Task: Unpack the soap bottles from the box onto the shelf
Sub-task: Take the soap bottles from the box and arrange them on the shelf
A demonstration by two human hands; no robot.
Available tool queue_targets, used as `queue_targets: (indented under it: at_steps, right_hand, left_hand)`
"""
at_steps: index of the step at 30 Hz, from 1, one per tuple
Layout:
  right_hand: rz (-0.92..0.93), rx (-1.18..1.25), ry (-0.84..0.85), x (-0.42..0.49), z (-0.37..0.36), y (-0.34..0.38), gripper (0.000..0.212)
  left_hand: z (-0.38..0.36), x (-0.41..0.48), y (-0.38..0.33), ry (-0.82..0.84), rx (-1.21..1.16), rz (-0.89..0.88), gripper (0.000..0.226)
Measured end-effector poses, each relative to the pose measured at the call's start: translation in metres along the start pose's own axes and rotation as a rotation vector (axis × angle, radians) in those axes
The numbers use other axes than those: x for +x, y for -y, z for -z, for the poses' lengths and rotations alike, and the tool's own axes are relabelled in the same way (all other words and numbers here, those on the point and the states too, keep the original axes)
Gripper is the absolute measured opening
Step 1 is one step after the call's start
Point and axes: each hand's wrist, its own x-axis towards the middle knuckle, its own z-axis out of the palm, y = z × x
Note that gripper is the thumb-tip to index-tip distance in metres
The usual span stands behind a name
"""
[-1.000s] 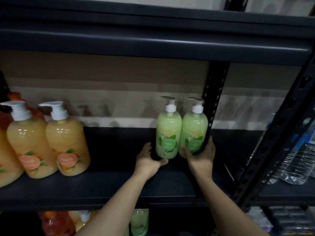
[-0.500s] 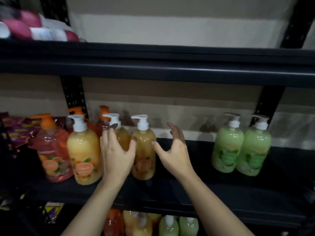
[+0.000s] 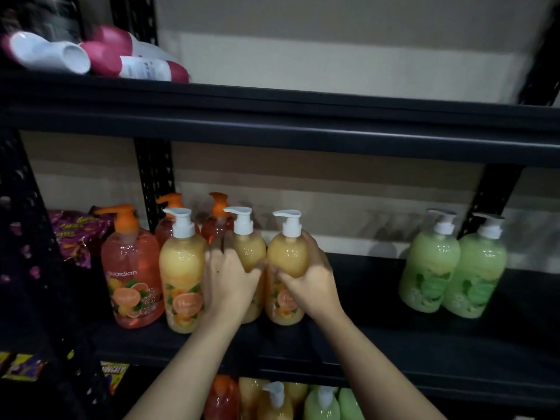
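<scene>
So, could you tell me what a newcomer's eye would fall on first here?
The two hands at the centre of the middle shelf stand out first: the left hand grips one yellow pump bottle, the right hand the yellow bottle beside it. Next, the pair of green bottles standing side by side at the shelf's right end.
</scene>
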Motion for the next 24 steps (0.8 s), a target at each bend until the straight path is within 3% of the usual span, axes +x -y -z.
queue_targets:
  at_steps: [17,21,24]
  right_hand:
    - [-0.189,0.001,0.012,0.038,0.043,-0.048,0.084]
    - [-0.231,0.014,-0.036,0.048,0.053,-0.067,0.089]
    - [-0.265,0.081,-0.063,0.042,0.053,-0.077,0.106]
  left_hand:
    - [-0.005,-0.006,0.007,-0.001,-0.157,0.02,0.085]
    - [-0.008,-0.008,0.007,-0.01,-0.161,0.023,0.079]
    - [-0.018,-0.011,0.011,-0.067,-0.248,0.049,0.072]
